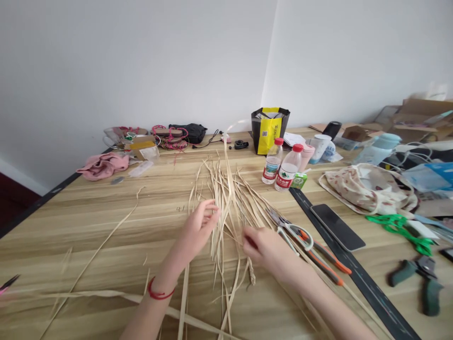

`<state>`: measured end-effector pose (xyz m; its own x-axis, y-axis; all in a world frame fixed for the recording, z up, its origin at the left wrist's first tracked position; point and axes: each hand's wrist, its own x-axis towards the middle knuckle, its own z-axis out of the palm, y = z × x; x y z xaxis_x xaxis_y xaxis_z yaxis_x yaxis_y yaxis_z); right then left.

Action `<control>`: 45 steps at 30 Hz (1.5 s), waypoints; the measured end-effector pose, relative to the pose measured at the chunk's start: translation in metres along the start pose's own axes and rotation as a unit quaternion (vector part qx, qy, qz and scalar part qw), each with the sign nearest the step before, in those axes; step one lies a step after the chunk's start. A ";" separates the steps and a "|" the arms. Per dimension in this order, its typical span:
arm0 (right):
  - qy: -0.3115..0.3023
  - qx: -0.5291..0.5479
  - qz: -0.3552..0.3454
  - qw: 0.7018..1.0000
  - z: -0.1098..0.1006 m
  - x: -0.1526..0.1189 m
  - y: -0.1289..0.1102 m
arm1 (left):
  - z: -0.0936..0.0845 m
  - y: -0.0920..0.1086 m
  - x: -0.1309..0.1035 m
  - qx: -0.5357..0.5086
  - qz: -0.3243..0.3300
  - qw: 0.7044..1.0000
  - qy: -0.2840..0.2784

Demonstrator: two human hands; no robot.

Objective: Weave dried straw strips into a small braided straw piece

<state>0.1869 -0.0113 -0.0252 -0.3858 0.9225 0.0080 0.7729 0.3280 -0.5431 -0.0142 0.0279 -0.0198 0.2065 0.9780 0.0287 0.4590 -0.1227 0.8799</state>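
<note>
A loose bundle of pale, dry straw-like strips (216, 189) lies spread down the middle of the wooden table. My left hand (201, 224) is at the bundle's left side, its fingers loosely curved and the thumb apart, with nothing seen gripped in it. Closed in a fist, my right hand (260, 243) grips the lower end of a raised straw strip (228, 172). That strip stands up above the bundle and bends over to the right at its blurred top. A short braided piece (252, 275) lies just below my right hand.
Scissors (297, 233) and orange-handled pliers (323, 262) lie right of my right hand, near a phone (338, 226). Two red-capped bottles (288, 170) stand before a yellow-black bag (271, 134). Dark-handled cutters (423, 278) are far right; a pink cloth (103, 166) is back left.
</note>
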 end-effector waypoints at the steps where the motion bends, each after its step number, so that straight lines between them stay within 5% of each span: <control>1: -0.008 -0.016 -0.007 1.000 0.004 -0.001 -0.007 | 0.004 0.000 0.001 -0.052 -0.007 0.999 -0.009; 9: -0.062 -0.073 -0.050 0.994 0.015 -0.008 -0.029 | 0.000 0.004 0.008 -0.218 -0.010 0.969 0.117; 18: -0.072 -0.234 -0.043 0.969 0.027 -0.006 -0.035 | -0.005 0.002 0.005 -0.203 -0.036 0.974 0.094; 26: -0.109 -0.177 0.012 0.978 0.018 -0.009 -0.020 | -0.007 0.011 0.002 -0.208 -0.039 0.977 0.015; 30: -0.095 -0.111 0.017 0.989 0.011 -0.012 -0.011 | -0.003 0.011 -0.002 -0.190 -0.032 0.981 0.008; 34: 0.016 0.036 -0.004 0.999 0.006 -0.012 -0.015 | 0.001 0.017 -0.011 -0.082 -0.009 0.997 0.007; 39: 0.108 0.275 -0.013 0.955 0.006 -0.012 -0.022 | 0.012 0.038 -0.030 0.090 0.038 0.995 -0.024; 45: 0.150 0.396 0.005 0.906 0.014 -0.004 -0.009 | 0.022 0.049 -0.041 0.216 0.037 0.972 -0.090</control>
<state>0.1744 -0.0206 -0.0322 -0.1340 0.9775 0.1631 0.1250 0.1799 -0.9757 0.0186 -0.0217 0.0123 0.3821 0.9235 -0.0336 0.7490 -0.2882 0.5966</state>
